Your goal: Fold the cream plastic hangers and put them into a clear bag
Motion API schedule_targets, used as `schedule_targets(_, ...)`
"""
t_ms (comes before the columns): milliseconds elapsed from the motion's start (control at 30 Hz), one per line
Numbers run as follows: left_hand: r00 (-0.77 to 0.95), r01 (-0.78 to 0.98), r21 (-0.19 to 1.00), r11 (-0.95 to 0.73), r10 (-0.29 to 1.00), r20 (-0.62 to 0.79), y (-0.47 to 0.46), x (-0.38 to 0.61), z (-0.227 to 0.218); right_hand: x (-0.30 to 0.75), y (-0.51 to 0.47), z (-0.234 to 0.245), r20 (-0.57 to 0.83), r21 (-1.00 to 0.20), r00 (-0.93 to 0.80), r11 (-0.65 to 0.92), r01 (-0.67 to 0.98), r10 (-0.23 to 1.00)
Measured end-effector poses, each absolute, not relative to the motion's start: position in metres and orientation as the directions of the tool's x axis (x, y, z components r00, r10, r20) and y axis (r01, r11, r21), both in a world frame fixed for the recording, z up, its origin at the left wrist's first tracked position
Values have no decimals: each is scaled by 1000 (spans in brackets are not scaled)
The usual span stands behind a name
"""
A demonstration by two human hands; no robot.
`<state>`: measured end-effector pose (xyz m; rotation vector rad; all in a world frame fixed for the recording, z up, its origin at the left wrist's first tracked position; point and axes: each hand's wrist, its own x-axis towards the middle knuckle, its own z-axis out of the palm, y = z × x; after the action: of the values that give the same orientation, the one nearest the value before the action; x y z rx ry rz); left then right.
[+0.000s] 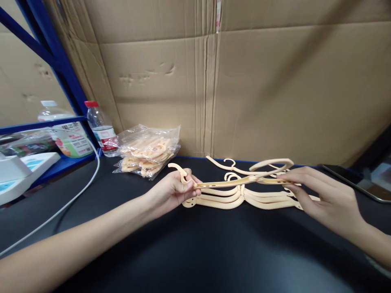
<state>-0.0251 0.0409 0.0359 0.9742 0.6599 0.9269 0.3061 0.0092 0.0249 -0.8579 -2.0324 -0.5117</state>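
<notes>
My left hand [174, 191] pinches one end of a cream plastic hanger [227, 183], near its hook, with the fingers closed. My right hand [317, 195] grips the other end of the same hanger between thumb and fingers. The hanger is held level just above a small pile of like cream hangers [244, 199] lying on the black table [189, 252]. Another loose hanger [226, 165] lies behind the pile by the cardboard.
A clear plastic bag of hangers [148, 150] lies at the back left, next to a red-capped water bottle [100, 127]. A white cable [73, 195] crosses the left of the table. A blue shelf frame [55, 53] stands left, a cardboard wall [259, 89] behind, a tablet [363, 183] at right.
</notes>
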Motion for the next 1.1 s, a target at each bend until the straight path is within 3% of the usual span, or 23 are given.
schedule_targets(167,556,-399,875,276,831,-9,42,-25,37,309,12,28,826,-5,-397,711,703,399)
schedule_targets(367,562,-379,888,261,827,-4,43,-26,34,309,12,27,837,30,-401,701,712,372)
schedule_targets(667,412,-301,929,216,908,-78,35,-22,37,305,7,27,850,72,-407,689,721,336)
schedule_targets(867,282,-304,945,119,959,-30,35,-21,35,300,3,27,835,45,-407,693,720,369)
schedule_targets(1100,102,-384,922,44,995,-5,32,-15,31,301,2,24,759,-49,-370,613,789,536)
